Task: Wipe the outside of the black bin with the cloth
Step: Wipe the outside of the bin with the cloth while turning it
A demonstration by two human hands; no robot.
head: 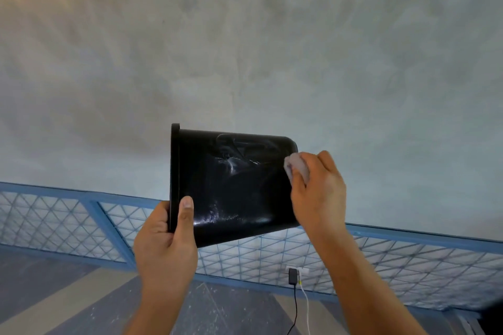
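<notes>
Ok, black bin (234,187) is held up in the air, tipped on its side: rim (175,171) to the left, closed base to the right, one glossy side wall facing the camera. Pale streaks and glints show on that wall.

Left hand (166,250) grips the bin at the lower left corner by the rim, with the thumb (186,212) laid flat on the outer wall and the fingers wrapped behind the rim, out of sight.

Right hand (318,190) is at the base end, upper right, fingers curled round a small pale cloth (295,167). The cloth is bunched and touches the bin's wall near the rounded base corner.

Background: grey plaster wall (245,49), and below it a blue-framed lattice panel (54,226). A wall socket (296,270) on the panel carries a black charger (292,276) and a white cable (306,304), both hanging down.
</notes>
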